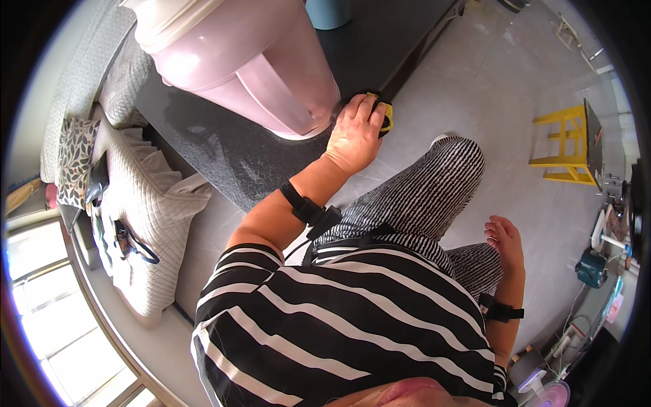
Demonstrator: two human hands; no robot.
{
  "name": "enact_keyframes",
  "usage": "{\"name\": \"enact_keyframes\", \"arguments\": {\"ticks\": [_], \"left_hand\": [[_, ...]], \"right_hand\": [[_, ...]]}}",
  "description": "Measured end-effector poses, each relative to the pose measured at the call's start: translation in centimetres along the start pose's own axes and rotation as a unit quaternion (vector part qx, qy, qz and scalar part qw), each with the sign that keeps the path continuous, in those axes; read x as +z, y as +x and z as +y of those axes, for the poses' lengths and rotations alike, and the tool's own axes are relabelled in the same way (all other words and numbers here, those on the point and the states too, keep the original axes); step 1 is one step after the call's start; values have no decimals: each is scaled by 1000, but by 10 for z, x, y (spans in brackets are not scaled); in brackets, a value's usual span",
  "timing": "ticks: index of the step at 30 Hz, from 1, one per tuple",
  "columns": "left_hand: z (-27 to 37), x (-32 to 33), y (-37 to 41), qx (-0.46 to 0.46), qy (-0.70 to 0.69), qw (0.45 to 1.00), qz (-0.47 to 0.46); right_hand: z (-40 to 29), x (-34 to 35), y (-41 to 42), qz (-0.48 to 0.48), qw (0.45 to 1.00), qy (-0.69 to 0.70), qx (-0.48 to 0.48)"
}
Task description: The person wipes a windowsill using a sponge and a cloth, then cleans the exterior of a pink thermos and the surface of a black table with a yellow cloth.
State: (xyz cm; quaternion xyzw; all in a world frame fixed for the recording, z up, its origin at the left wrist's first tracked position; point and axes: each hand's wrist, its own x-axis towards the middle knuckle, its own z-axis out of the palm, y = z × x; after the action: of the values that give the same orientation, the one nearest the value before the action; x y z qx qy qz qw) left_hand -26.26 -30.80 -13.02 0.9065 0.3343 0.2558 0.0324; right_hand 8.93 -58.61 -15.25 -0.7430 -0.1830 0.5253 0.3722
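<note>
My left hand is closed around a black-and-yellow handheld object at the edge of a dark, speckled tabletop. The fingers cover much of it, so its kind is unclear. Just left of this hand, a large pale pink plastic container with a moulded handle stands on the tabletop. It looks tilted in the fisheye view. My right hand hangs by my right thigh, fingers slightly curled, with nothing visible in it. Black straps go round both forearms.
A blue container stands farther along the tabletop. A sofa with a quilted cover and a patterned cushion lies to the left. On the right are a yellow-legged stool, a dark green device, cables and a small fan.
</note>
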Motion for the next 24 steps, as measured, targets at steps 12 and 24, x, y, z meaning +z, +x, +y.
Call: {"name": "enact_keyframes", "arguments": {"ticks": [12, 24], "left_hand": [[8, -75, -92, -21, -50, 998, -8], [6, -98, -116, -222, 9, 913, 343]], "right_hand": [[-27, -22, 28, -47, 996, -43, -59], [-75, -10, 44, -122, 980, -113, -112]]}}
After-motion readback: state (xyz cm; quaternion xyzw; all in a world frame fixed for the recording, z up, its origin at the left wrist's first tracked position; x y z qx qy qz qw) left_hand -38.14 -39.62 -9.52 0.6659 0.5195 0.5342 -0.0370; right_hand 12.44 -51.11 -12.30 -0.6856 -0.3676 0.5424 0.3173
